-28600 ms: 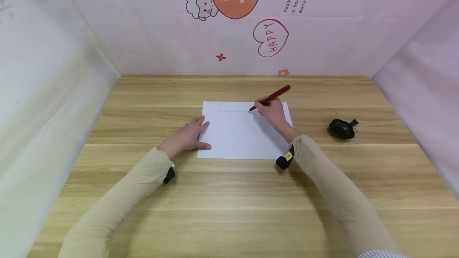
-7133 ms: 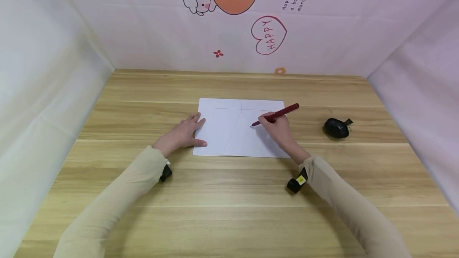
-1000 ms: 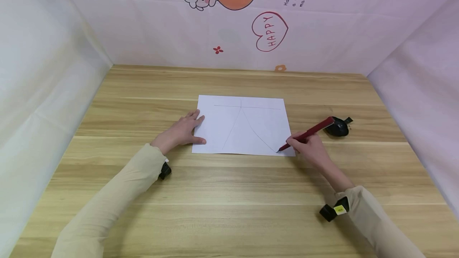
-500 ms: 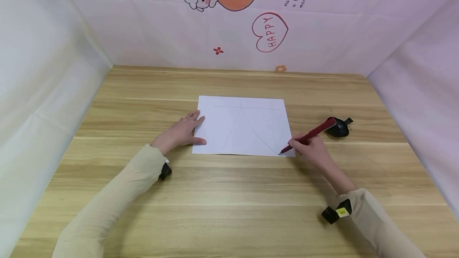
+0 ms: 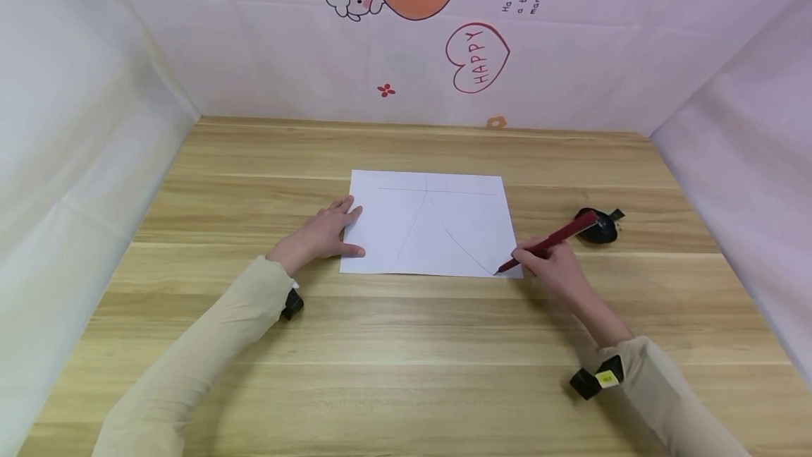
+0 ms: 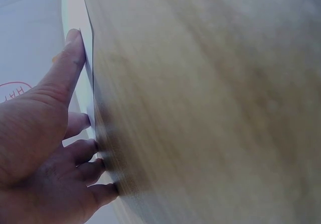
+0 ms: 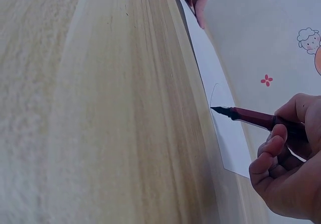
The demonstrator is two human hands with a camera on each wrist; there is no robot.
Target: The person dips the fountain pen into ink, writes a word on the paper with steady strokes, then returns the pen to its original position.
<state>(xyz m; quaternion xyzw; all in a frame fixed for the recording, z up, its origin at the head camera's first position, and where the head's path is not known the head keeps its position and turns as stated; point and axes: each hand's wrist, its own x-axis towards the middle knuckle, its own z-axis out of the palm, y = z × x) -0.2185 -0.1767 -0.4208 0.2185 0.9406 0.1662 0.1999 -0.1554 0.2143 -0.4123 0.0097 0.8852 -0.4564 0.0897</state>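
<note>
A white sheet of paper lies on the wooden table. Thin dark lines on it form a long horizontal stroke, a short upright crossing it, and two strokes fanning down left and right. My left hand rests flat on the sheet's left edge, thumb and fingers spread; the left wrist view shows its thumb on the paper. My right hand pinches a dark red fountain pen, tilted up to the right. In the right wrist view its black nib meets the paper at the end of the right-hand stroke.
A black rounded object with a short tab sits right of the paper, partly behind the pen's upper end. Black wrist cameras are strapped to both wrists. A printed white cloth closes off the table's back; plain cloth hangs at both sides.
Since the earliest frame the horizontal line has lengthened and the upright and two slanting strokes have appeared. Over the last second the pen tip has slid slightly down-right. My left hand stays put.
</note>
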